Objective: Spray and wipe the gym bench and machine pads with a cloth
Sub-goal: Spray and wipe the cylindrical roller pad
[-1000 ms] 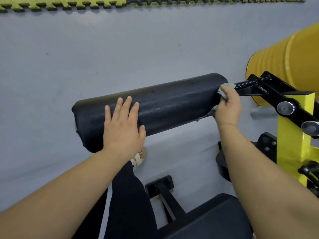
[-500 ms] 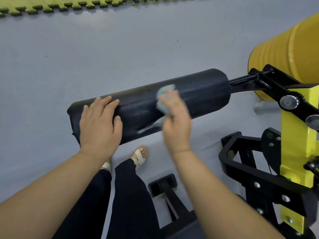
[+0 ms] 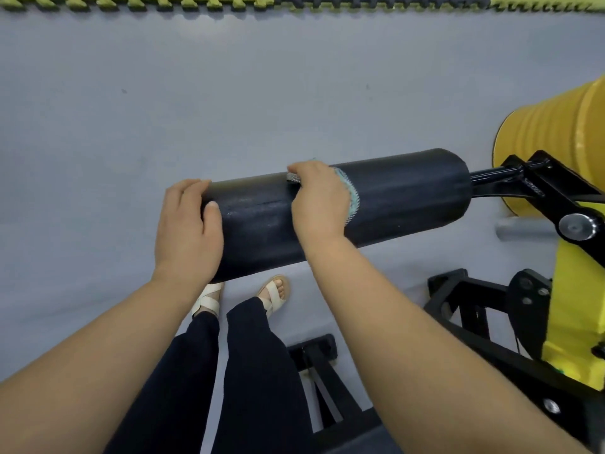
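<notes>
**Right grip (image 3: 319,198) on cloth (image 3: 351,199), mid-length of black roller pad (image 3: 409,198); left grip (image 3: 188,227) at the pad's free end.**

Right grip: fingers curled over the top of the pad, holding the teal cloth against it. The cloth shows only as a fringe along the hand's right side and a corner under the fingertips. Left grip: wrapped round the pad's left end, thumb on the near face. Pad: lying roughly level, carried at its right end on a black steel arm (image 3: 523,186), which joins a yellow upright (image 3: 579,306). A yellow ribbed drum (image 3: 556,136) sits behind the arm. Below: black frame (image 3: 474,322), the person's dark trousers (image 3: 255,371) and pale strap sandals (image 3: 275,291) on the grey floor (image 3: 294,93). A yellow-green interlocking mat (image 3: 131,1) runs along the far edge.
</notes>
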Motion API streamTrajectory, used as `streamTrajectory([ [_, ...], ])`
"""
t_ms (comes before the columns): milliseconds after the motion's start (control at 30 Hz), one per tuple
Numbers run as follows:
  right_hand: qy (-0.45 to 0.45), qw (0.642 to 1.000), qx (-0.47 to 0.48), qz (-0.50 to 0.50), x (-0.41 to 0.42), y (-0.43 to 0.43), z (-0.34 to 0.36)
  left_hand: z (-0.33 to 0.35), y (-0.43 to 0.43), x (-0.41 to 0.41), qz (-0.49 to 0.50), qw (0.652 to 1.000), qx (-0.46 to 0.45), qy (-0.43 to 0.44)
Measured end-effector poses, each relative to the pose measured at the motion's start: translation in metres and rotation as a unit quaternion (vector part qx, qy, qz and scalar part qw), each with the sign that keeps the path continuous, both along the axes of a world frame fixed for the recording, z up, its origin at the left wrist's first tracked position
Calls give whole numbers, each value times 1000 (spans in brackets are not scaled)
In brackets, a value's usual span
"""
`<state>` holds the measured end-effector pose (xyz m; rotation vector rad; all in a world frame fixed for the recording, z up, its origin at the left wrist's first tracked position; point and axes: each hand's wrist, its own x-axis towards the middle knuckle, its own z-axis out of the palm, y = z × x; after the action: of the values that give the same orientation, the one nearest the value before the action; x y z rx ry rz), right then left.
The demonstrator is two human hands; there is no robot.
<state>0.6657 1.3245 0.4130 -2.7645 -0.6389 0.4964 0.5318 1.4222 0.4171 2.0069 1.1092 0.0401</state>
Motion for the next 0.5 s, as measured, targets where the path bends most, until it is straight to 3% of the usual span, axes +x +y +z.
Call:
streamTrajectory([
  [100,31,992,71,101,-62,42,-2,-2,3,-6,107,990,-75,-56],
  [233,133,961,179,164,-91,62,8,-3,14,-13,247,937,-220,-111],
  [300,185,947,239,111,-71,49,21,-1,17,-16,207,942,-246,-100],
  [367,137,956,256,36,-33,25,30,1,16,-16,122,965,-224,-58],
  [433,56,976,212,-10,14,0,32,2,13,-18,44,987,-152,-7],
  [500,14,995,98,-29,49,-17,29,7,8,-21,30,994,-108,10],
])
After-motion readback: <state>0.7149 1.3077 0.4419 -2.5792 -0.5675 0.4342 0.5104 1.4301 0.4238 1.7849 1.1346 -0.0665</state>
